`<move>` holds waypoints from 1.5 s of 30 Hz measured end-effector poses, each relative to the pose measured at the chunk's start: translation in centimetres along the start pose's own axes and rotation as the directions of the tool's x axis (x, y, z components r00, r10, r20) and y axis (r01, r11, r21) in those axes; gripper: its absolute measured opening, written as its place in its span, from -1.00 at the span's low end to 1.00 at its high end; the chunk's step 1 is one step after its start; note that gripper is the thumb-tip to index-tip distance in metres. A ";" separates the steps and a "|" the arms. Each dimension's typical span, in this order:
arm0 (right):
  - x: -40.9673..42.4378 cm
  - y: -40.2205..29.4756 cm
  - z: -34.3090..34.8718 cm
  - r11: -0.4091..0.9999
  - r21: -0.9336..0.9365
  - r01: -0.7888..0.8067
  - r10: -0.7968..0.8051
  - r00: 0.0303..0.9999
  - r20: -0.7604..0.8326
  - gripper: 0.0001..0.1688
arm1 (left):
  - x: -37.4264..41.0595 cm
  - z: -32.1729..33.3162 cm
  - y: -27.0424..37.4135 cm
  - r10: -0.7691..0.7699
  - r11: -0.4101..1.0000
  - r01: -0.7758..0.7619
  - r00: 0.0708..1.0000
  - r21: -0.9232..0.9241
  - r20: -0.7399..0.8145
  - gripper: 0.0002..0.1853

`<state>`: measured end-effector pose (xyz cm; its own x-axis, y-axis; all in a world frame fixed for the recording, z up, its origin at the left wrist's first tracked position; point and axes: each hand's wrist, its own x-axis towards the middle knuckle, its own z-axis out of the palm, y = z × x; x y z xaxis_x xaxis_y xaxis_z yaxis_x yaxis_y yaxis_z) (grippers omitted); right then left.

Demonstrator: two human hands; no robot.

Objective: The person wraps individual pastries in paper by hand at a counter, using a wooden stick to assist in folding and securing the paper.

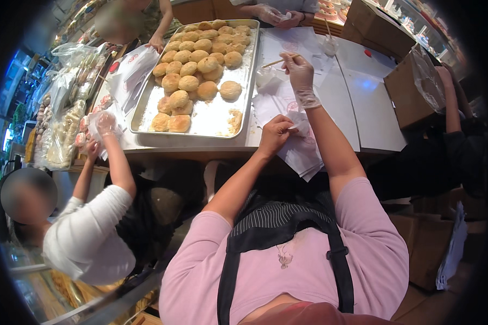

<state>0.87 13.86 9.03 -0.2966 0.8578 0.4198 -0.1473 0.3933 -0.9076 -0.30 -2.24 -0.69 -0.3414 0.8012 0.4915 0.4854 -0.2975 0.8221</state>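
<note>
My right hand (300, 75), in a clear plastic glove, grips a thin wooden stick (273, 63). The stick's far end reaches a small translucent cup (264, 76) beside the tray. Lower down, my bare left hand (275, 136) pinches white paper (297, 121); whether anything lies inside its folds I cannot tell. Loose white paper sheets (301, 164) with red prints lie beneath and stick out past the table edge. Left of my hands, a metal tray (205, 133) holds several round golden baked buns (198, 56), partly piled up, with crumbs in its near right corner.
A co-worker's gloved hand (105, 124) handles paper at left, beside bagged goods (63, 122). Another person's hand (156, 42) rests near paper at the tray. Gloved hands (278, 15) work across the table. Cardboard boxes (408, 87) and a second cup with a stick (330, 45) stand right.
</note>
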 end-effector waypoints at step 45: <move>-11.1 2.3 -13.4 0.951 -0.242 -0.194 0.277 0.882 0.382 -0.36 | 0.2 0.1 -0.4 -0.037 0.998 0.039 0.999 0.042 -0.040 -0.89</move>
<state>16.44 9.70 2.12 -0.6625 0.7389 0.1229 0.1455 0.2879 -0.9466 -0.45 -1.91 -1.01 -0.3909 0.7902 0.4720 0.5055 -0.2442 0.8275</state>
